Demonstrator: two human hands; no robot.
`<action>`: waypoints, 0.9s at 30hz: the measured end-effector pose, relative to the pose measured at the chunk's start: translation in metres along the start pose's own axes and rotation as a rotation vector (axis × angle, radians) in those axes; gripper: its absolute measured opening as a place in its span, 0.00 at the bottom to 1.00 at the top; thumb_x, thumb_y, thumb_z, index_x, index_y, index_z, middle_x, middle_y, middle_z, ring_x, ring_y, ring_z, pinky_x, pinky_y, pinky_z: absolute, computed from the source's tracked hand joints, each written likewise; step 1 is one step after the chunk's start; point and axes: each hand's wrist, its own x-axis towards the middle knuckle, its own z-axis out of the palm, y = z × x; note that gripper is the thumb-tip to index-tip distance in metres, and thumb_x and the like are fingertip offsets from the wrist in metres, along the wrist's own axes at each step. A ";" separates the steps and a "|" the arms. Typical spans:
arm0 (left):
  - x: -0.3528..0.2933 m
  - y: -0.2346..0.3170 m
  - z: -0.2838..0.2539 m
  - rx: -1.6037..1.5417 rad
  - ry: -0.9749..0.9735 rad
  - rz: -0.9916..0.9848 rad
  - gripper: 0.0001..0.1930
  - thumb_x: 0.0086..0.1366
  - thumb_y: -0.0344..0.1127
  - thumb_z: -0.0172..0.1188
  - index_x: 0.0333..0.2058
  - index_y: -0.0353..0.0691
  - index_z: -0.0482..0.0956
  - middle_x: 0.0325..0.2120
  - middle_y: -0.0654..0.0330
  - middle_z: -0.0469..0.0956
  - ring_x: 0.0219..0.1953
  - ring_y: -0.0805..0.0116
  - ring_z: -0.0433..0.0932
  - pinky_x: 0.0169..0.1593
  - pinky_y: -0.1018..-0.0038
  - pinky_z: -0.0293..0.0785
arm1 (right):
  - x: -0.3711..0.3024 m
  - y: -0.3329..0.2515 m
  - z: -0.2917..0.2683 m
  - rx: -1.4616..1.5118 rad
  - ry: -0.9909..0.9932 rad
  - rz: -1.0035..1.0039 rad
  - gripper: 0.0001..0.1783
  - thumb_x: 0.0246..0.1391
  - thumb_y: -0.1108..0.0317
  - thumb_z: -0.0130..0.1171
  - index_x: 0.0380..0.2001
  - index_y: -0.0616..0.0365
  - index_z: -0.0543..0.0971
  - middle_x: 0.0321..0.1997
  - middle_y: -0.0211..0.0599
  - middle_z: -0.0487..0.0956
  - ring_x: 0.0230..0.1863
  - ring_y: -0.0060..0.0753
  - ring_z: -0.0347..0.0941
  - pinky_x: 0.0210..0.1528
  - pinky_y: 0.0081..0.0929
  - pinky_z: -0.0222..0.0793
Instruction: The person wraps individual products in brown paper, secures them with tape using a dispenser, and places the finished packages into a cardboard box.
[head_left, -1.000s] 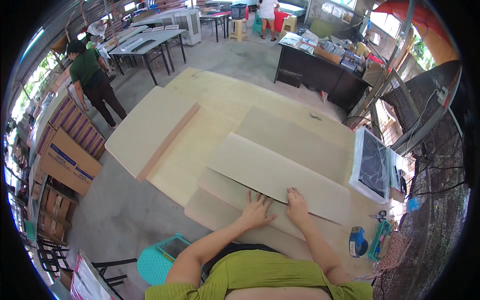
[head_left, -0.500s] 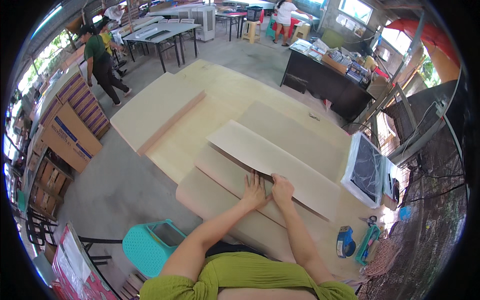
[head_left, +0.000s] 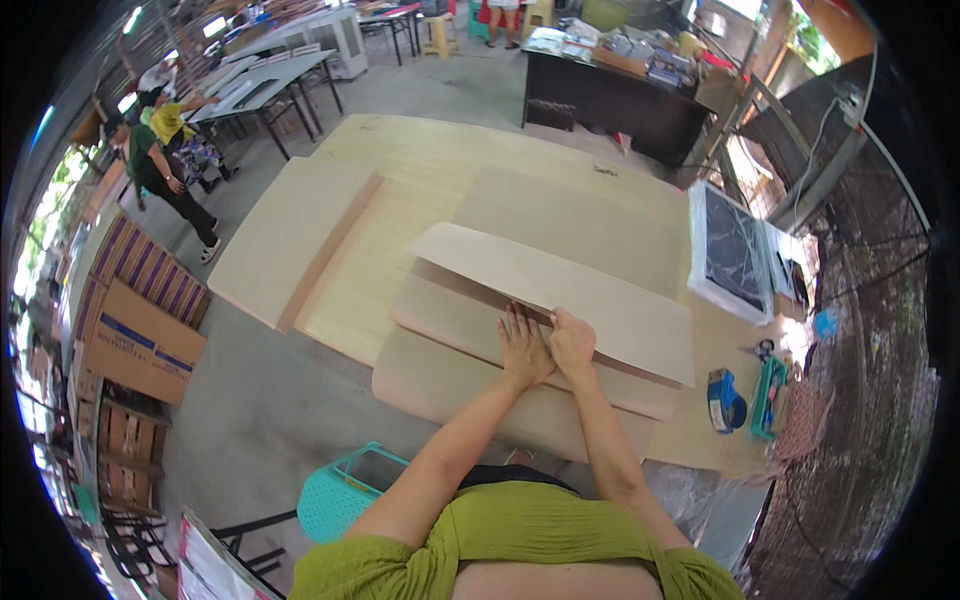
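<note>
A large sheet of brown paper or thin card (head_left: pixel 590 300) lies folded over across the wooden table in front of me, its near edge raised like a flap. My left hand (head_left: pixel 525 350) lies flat on the brown layer (head_left: pixel 440 312) beneath, fingers spread, their tips at the flap's shadowed opening. Right beside it, my right hand (head_left: pixel 573 343) is closed on the flap's near edge, thumb side up. The nearest part of the brown material (head_left: pixel 430 375) curves down over the table's front edge. Another flat brown sheet (head_left: pixel 590 220) lies beyond the flap.
The pale wooden table (head_left: pixel 430 145) bears a thick stack of brown sheets (head_left: pixel 290 235) at left. A tape dispenser (head_left: pixel 724 400), green basket (head_left: pixel 768 398), scissors (head_left: pixel 764 349) and plastic-wrapped panel (head_left: pixel 730 252) are at right. A turquoise stool (head_left: pixel 340 500) stands near-left. A person (head_left: pixel 160 180) stands far left.
My view has shifted, so the table sits differently in it. Both hands stay together at the flap, which stands more open at its left end. The person in green has turned toward the tables.
</note>
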 end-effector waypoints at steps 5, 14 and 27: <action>0.014 -0.004 -0.003 0.018 0.066 0.074 0.49 0.60 0.60 0.50 0.64 0.19 0.52 0.68 0.30 0.43 0.72 0.35 0.32 0.69 0.40 0.29 | 0.011 -0.001 -0.003 -0.081 0.002 -0.010 0.08 0.59 0.64 0.52 0.31 0.55 0.77 0.23 0.52 0.76 0.28 0.60 0.74 0.32 0.52 0.67; 0.012 -0.013 0.008 -0.031 0.014 0.095 0.43 0.60 0.55 0.52 0.61 0.19 0.58 0.66 0.27 0.48 0.70 0.29 0.40 0.68 0.37 0.32 | 0.001 -0.009 0.002 -0.065 -0.031 0.004 0.08 0.57 0.66 0.52 0.28 0.57 0.76 0.21 0.53 0.76 0.27 0.60 0.74 0.31 0.51 0.67; 0.033 -0.058 0.002 0.005 -0.209 0.283 0.41 0.63 0.61 0.48 0.66 0.36 0.58 0.68 0.43 0.53 0.72 0.46 0.46 0.69 0.37 0.30 | -0.035 0.019 0.041 0.034 0.008 0.062 0.11 0.59 0.67 0.54 0.44 0.53 0.80 0.43 0.43 0.82 0.44 0.49 0.79 0.45 0.40 0.74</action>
